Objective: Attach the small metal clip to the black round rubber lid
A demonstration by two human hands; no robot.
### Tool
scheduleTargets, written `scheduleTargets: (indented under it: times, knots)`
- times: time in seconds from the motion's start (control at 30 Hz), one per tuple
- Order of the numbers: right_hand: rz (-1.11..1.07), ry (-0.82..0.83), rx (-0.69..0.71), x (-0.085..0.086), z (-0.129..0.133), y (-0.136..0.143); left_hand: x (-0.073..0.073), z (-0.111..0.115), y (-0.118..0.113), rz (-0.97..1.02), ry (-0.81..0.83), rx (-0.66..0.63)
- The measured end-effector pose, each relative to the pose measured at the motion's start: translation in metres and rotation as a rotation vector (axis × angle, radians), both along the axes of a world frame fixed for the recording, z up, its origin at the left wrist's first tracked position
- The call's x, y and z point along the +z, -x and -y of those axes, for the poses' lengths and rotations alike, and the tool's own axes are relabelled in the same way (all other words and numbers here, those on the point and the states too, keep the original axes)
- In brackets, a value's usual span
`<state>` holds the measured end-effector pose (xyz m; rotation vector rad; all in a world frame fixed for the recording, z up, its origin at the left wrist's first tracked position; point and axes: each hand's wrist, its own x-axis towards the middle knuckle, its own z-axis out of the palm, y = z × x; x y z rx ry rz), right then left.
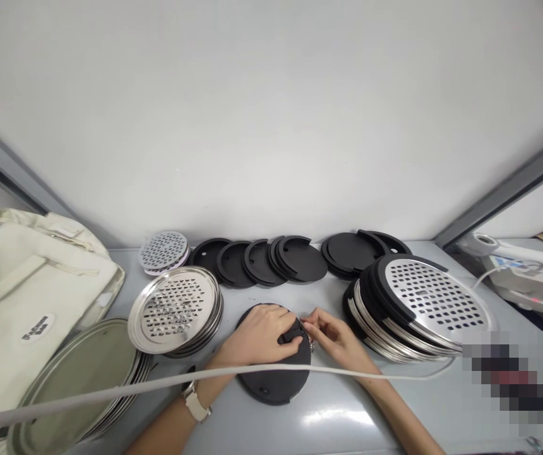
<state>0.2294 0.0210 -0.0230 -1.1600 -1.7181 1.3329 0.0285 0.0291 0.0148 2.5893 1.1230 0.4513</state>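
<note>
A round black plastic cover (276,384) lies on the table in front of me. My left hand (264,335) rests over its upper part, with curled fingers and the thumb gripping it near the right side. At the cover's right edge, my right hand (331,335) pinches with thumb and forefinger. A small shiny bit (312,345) shows just below those fingertips; what they hold is too small to name. To the left stands a stack of round metal grater plates (177,309). On the right, a stack (435,303) mixes metal grater plates with black covers.
More black covers (302,259) line the wall. A small grey grater stack (162,251) stands at the back left. Olive round trays (79,385) and a cream bag (39,278) are at left. A white cable (158,379) crosses before my forearms. A white device (518,268) sits at right.
</note>
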Motion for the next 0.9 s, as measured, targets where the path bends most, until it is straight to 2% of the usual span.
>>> scheduleTargets:
  times: [0.17,0.33,0.57,0.73,0.9]
  knots:
    - [-0.048,0.131,0.177,0.014,-0.006,-0.009,-0.002,-0.01,0.009,-0.014,0.065,-0.138]
    - [-0.041,0.228,0.276,0.024,-0.011,-0.016,0.001,-0.012,0.014,0.031,0.113,-0.193]
    - [-0.071,0.255,0.268,0.017,-0.011,-0.014,0.01,-0.011,0.015,0.114,0.217,-0.18]
    - [-0.078,0.231,0.206,0.011,-0.007,-0.007,0.018,-0.009,0.022,0.152,0.325,-0.144]
    - [-0.071,0.235,0.221,0.014,-0.006,-0.005,0.02,-0.001,0.027,0.085,0.28,-0.135]
